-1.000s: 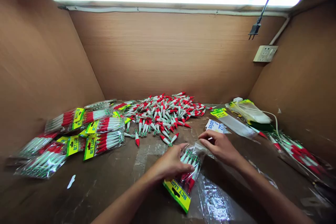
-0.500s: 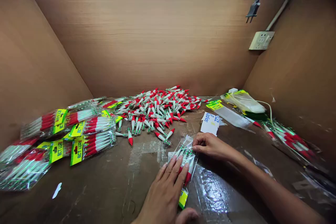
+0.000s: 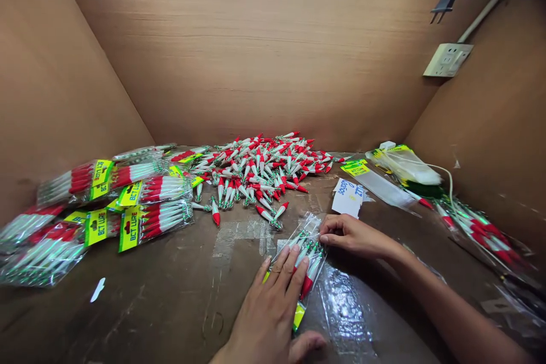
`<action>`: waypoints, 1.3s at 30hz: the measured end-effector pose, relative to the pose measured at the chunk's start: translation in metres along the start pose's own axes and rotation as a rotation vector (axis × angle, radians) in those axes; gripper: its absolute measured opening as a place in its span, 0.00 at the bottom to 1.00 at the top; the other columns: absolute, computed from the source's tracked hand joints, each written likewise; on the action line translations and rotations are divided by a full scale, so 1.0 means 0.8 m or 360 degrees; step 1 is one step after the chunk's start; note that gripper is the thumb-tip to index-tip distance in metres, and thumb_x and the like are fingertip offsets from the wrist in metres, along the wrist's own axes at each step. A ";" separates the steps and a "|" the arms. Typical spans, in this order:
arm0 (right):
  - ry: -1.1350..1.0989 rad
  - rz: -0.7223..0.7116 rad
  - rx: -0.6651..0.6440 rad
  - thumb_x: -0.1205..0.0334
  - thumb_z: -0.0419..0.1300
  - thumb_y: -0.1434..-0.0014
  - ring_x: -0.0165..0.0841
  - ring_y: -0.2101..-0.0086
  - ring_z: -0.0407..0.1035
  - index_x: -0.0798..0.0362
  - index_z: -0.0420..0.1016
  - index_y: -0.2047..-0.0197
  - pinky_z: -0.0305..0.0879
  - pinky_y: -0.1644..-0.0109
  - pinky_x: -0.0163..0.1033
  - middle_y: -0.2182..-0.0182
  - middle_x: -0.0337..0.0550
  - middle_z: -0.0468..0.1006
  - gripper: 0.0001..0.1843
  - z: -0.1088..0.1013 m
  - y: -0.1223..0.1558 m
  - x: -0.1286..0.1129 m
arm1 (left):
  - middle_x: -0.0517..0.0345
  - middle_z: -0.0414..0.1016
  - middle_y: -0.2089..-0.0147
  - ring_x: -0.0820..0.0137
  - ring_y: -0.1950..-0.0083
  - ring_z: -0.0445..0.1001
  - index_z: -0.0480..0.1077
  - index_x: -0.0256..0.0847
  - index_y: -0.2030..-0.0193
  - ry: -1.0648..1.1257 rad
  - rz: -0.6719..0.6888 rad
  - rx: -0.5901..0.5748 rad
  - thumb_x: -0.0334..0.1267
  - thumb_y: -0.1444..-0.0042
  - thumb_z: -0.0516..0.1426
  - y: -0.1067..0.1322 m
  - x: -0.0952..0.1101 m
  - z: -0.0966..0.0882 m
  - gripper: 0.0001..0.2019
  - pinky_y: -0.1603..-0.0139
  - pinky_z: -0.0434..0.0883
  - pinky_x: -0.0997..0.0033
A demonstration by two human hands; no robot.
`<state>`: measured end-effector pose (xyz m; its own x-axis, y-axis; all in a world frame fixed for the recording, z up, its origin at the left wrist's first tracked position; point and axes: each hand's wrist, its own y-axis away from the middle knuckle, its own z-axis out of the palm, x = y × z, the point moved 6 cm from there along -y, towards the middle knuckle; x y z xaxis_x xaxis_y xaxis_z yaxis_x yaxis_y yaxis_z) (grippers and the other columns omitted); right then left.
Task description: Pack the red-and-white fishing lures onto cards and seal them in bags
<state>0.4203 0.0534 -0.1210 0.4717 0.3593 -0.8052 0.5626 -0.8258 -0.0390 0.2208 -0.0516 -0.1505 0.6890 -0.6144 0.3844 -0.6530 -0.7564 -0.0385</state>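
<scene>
A clear plastic bag [image 3: 307,224] of red-and-white fishing lures [image 3: 314,274] lies on the table in front of me. Its green lure ends point away, and a bit of its yellow label [image 3: 298,316] shows at the near end. My left hand [image 3: 269,302] rests flat over the bag, fingers stretched out, hiding part of the lures. At the bag's far right edge, my right hand [image 3: 352,236] is closed in a pinch on the plastic. Just beyond that hand lies a white card [image 3: 344,199] with blue handwriting.
Loose lures [image 3: 256,173] form a pile at the back. Filled, labelled packets [image 3: 160,219] are stacked at left. Flat labelled bags [image 3: 405,166] and more lures [image 3: 478,230] lie at right. A plug [image 3: 447,0] hangs near an outlet [image 3: 447,61]; board walls [image 3: 256,57] enclose the table.
The view has tilted down and shifted slightly left. Both hands keep nearly the same places on the bag, and the left fingers are a little more spread.
</scene>
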 end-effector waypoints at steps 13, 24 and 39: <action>0.0198 0.0008 -0.0053 0.54 0.59 0.34 0.33 0.65 0.69 0.52 0.80 0.60 0.65 0.59 0.36 0.64 0.42 0.76 0.13 0.008 -0.001 0.002 | 0.46 0.31 0.21 0.47 0.22 0.37 0.37 0.45 0.22 -0.0173 -0.0115 0.0024 0.67 0.44 0.57 0.001 0.005 0.001 0.53 0.27 0.52 0.42; 0.0213 -0.0036 -0.0063 0.55 0.59 0.34 0.35 0.62 0.70 0.52 0.80 0.60 0.66 0.55 0.38 0.62 0.43 0.76 0.12 0.007 0.000 -0.001 | 0.47 0.30 0.21 0.46 0.22 0.37 0.33 0.47 0.22 -0.0138 -0.0097 0.0084 0.71 0.45 0.55 0.003 0.002 0.004 0.55 0.26 0.50 0.41; 0.0155 0.0017 0.0066 0.57 0.57 0.33 0.39 0.58 0.74 0.52 0.81 0.49 0.67 0.51 0.40 0.56 0.46 0.81 0.15 0.010 -0.001 -0.004 | 0.47 0.34 0.21 0.43 0.23 0.41 0.31 0.46 0.23 -0.0210 0.0119 0.0035 0.74 0.46 0.52 0.000 0.015 -0.001 0.55 0.27 0.48 0.38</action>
<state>0.4133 0.0496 -0.1231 0.5423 0.3893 -0.7446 0.5297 -0.8463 -0.0568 0.2288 -0.0583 -0.1453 0.6750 -0.6922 0.2552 -0.6980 -0.7113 -0.0830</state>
